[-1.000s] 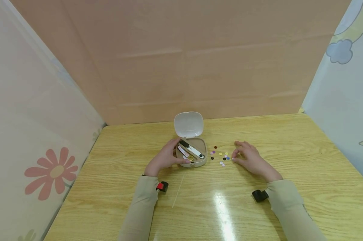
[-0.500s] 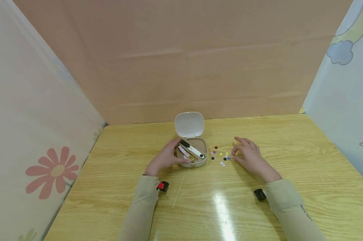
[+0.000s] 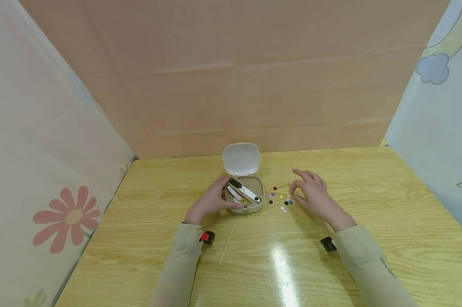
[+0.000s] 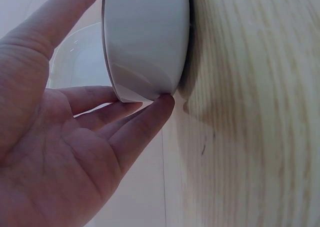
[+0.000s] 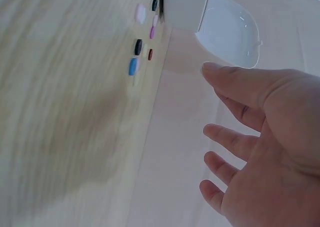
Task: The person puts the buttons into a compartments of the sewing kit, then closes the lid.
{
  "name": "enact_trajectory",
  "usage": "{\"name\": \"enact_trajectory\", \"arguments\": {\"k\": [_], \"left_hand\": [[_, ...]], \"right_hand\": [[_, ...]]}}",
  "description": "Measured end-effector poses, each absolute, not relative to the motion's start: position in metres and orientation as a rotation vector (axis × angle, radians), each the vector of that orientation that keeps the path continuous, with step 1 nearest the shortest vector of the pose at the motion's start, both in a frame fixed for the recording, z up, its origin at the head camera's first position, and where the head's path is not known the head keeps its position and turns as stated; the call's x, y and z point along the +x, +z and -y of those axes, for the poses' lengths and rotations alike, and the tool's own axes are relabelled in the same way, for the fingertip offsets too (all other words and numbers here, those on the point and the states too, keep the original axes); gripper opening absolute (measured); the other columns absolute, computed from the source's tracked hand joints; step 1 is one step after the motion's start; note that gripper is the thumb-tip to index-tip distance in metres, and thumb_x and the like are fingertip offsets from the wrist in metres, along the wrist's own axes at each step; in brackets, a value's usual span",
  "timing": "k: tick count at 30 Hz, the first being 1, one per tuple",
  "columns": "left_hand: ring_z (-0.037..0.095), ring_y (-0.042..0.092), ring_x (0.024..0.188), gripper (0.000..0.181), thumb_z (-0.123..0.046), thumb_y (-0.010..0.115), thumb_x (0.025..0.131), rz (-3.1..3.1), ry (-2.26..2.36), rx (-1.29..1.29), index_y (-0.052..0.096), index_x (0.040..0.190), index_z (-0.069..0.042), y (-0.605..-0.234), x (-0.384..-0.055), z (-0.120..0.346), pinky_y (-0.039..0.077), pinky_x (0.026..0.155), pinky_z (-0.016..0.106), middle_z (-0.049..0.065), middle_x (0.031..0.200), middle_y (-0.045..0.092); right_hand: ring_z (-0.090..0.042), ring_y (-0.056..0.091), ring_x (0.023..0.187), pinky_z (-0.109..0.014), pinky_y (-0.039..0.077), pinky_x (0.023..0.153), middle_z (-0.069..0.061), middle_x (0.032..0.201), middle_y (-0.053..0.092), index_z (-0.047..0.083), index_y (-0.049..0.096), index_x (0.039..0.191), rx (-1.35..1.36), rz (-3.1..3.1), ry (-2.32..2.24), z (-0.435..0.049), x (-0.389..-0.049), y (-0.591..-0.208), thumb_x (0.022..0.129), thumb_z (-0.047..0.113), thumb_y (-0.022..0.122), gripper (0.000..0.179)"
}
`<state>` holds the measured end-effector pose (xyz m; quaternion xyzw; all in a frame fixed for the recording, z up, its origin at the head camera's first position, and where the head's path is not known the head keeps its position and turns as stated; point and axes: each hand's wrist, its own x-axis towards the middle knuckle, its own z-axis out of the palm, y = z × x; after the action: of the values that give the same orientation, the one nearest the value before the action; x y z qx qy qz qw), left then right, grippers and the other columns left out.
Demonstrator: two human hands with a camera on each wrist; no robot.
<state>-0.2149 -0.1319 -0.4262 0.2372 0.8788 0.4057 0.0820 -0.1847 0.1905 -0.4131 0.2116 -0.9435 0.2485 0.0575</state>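
Observation:
My left hand [image 3: 211,198] grips the side of a small cream box [image 3: 255,208], thumb at the front and fingers at the far left. Its white lid [image 3: 241,159] stands up at the back. Inside lie a white tool with a black end [image 3: 247,192], a pink-and-white strip [image 3: 233,192] and a gold round piece [image 3: 243,201]. Thumb and index finger of my right hand [image 3: 313,196] pinch a small white button, hidden now behind the fingertips. That hand is raised just right of several loose buttons [image 3: 286,203], its other fingers spread.
Flat buttons in black, yellow, purple, pink, white, dark red and blue [image 5: 132,66] lie scattered on the wooden table [image 3: 146,256] right of the box. A thin pale strip [image 3: 227,243] lies in front of the box. A peach backdrop [image 3: 234,85] rises behind the table.
My right hand has pinched the white button off the table and moved up and left, closer to the loose buttons. My left hand keeps its place on the box.

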Motion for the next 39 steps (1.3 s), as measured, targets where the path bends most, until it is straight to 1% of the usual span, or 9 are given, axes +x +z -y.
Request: {"name": "enact_trajectory", "arguments": {"k": [16,21,28,32,39], "left_hand": [[0.024,0.040,0.128,0.097,-0.037,0.086,0.070,-2.625,1.205,0.674,0.033,0.149,-0.019,-0.426,-0.215,0.131,0.038,0.104,0.044,0.006,0.143,0.041],[0.025,0.040,0.128,0.098,-0.036,0.086,0.070,-2.614,1.225,0.685,0.033,0.150,-0.019,-0.425,-0.215,0.131,0.037,0.105,0.045,0.007,0.143,0.041],[0.025,0.040,0.129,0.098,-0.037,0.086,0.069,-2.619,1.221,0.688,0.034,0.149,-0.017,-0.426,-0.216,0.132,0.036,0.106,0.044,0.006,0.142,0.042],[0.026,0.040,0.129,0.097,-0.034,0.086,0.070,-2.589,1.252,0.674,0.033,0.150,-0.018,-0.425,-0.216,0.134,0.038,0.105,0.043,0.006,0.143,0.041],[0.031,0.040,0.130,0.094,-0.024,0.087,0.069,-2.478,1.387,0.649,0.036,0.148,-0.017,-0.428,-0.218,0.137,0.042,0.103,0.041,0.007,0.144,0.039]], "right_hand": [[-0.047,0.020,0.132,-0.069,0.012,0.101,-0.021,0.146,0.035,0.016,0.064,0.081,0.748,2.813,0.702,-0.167,-0.196,-0.408,0.082,0.006,0.076,0.015],[-0.046,0.020,0.133,-0.067,0.011,0.103,-0.020,0.146,0.035,0.016,0.065,0.082,0.778,2.800,0.685,-0.159,-0.198,-0.408,0.082,0.008,0.076,0.014],[-0.046,0.021,0.133,-0.066,0.012,0.104,-0.019,0.145,0.038,0.018,0.062,0.080,0.819,2.743,0.683,-0.149,-0.201,-0.409,0.080,0.013,0.078,0.017],[-0.045,0.022,0.133,-0.064,0.011,0.105,-0.019,0.145,0.038,0.018,0.062,0.079,0.845,2.730,0.680,-0.143,-0.202,-0.409,0.079,0.012,0.079,0.018],[-0.042,0.022,0.134,-0.061,0.012,0.106,-0.018,0.144,0.039,0.017,0.063,0.083,0.870,2.712,0.672,-0.136,-0.205,-0.408,0.080,0.009,0.078,0.018]]}}
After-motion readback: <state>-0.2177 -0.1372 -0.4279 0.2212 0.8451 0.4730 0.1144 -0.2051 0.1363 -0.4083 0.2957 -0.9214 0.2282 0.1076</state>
